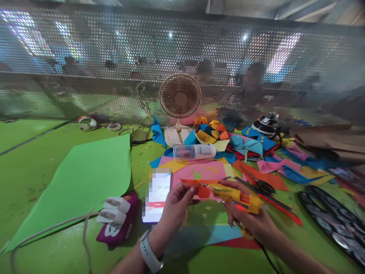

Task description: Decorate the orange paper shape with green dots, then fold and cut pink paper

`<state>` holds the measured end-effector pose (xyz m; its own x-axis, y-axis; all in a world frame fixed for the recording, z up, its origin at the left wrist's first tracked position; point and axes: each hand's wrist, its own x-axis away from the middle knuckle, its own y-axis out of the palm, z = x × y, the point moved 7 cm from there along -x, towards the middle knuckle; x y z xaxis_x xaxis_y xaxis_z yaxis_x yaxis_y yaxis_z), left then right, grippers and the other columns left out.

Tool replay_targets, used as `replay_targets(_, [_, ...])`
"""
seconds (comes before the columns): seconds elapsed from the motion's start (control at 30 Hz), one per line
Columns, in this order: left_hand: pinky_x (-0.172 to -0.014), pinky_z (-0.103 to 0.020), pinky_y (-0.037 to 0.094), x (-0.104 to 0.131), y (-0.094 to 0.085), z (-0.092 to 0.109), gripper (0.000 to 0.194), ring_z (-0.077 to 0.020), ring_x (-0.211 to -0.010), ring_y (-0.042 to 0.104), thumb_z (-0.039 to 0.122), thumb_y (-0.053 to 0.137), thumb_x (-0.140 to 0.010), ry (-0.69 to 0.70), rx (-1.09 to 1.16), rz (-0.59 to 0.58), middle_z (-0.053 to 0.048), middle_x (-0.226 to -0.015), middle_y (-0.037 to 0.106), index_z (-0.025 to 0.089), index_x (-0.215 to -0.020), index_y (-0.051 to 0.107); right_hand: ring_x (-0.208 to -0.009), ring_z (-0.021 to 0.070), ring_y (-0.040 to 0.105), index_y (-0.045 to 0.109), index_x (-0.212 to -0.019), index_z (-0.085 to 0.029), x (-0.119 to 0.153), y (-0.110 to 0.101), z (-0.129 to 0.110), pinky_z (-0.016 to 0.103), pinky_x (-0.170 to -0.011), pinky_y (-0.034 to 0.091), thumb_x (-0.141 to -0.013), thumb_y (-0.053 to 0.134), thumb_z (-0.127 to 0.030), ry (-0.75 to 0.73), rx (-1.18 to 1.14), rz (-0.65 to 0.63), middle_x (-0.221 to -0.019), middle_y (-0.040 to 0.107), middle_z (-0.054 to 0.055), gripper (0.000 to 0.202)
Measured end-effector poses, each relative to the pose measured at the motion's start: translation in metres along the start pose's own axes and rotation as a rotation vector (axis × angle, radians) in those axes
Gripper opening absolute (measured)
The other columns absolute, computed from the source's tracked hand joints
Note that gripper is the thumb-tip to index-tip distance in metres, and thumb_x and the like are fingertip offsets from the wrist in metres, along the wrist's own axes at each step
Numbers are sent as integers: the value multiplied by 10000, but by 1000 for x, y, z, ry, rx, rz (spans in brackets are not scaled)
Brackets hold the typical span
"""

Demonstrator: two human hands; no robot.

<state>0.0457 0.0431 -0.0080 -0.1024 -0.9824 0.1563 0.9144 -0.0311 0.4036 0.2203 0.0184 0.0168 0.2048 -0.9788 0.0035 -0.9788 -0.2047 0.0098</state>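
Observation:
My right hand (245,209) is wrapped round a yellow glue gun (238,196), whose nozzle points left. My left hand (181,198), with a pale watch band on the wrist, pinches a small orange paper piece (203,191) close to the nozzle. Some pink paper shows just under the nozzle. A lit phone (158,198) lies left of my left hand. Beneath both hands are light blue paper (199,235) and a red strip (238,243) on the green table (114,262).
A fan (180,97) stands at the back, behind a clear bottle (194,152). Coloured scraps (245,144), scissors (264,186) and a black tray (333,224) lie right. Green paper (85,182), a purple pouch (121,228) and a cable are left. A mesh panel (114,91) rises behind.

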Motion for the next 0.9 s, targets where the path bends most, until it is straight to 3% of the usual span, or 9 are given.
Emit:
replay_targets(0.1, [-679,-251,529,-1,1,0,185,-113,-706,581,324,739,-740,-2,-8,-3,-3,-760,632,166,-745,644,-504,61,514,454,-1192,-268,0,-1,-1,214,-455,518,-807,656,-383,-7,30,6,-993,612,33,449])
replay_targets(0.23, [-698,-259,534,1,1,4,177,-123,-744,588,326,726,-754,7,-13,-5,-16,-807,647,168,-774,649,-500,65,518,485,-1181,-267,0,-5,-6,213,-445,511,-799,658,-390,-41,61,26,-1006,621,35,437])
replay_targets(0.4, [-688,-243,539,1,-1,4,186,-107,-727,573,325,740,-739,2,7,19,1,-790,627,166,-764,649,-562,129,576,509,-1233,-237,1,-18,-16,247,-513,523,-808,643,-395,-63,86,34,-758,640,11,473])
replay_targets(0.47, [-689,-241,543,0,-3,3,194,-99,-712,566,321,755,-721,-5,19,40,16,-767,613,165,-749,643,-626,159,614,537,-1222,-239,5,-31,-18,271,-560,530,-802,643,-408,-59,106,54,-780,660,25,465])
replay_targets(0.57, [-694,-247,550,-1,-6,-1,221,-99,-720,574,321,782,-688,-29,42,70,19,-792,626,168,-763,641,-763,213,652,553,-1214,-234,18,-61,-14,319,-660,541,-773,662,-435,-50,181,122,-865,687,60,497])
replay_targets(0.67, [-693,-249,555,-3,-7,-3,252,-110,-746,594,325,804,-654,-46,59,94,12,-828,653,173,-782,649,-850,250,657,488,-1280,-220,39,-107,-8,347,-699,542,-781,632,-471,-105,384,266,-908,690,82,577])
replay_targets(0.73, [-694,-243,555,-5,-7,-4,260,-111,-747,603,326,812,-641,-56,58,94,9,-830,664,172,-786,662,-885,261,657,418,-1331,-230,57,-145,-5,366,-734,535,-781,623,-488,-163,670,446,-994,679,93,641])
replay_targets(0.8, [-687,-234,555,-6,-6,-4,249,-106,-735,610,317,814,-638,-65,59,90,15,-817,669,173,-776,666,-879,277,661,398,-1348,-210,74,-183,4,392,-766,520,-781,600,-533,-117,1052,614,-1023,671,108,684])
replay_targets(0.9, [-675,-228,554,-7,-6,-3,228,-102,-722,619,291,816,-636,-63,66,85,26,-794,670,175,-758,663,-883,325,661,404,-1346,-121,88,-228,22,422,-765,506,-799,504,-618,-10,1469,705,-987,679,155,747])
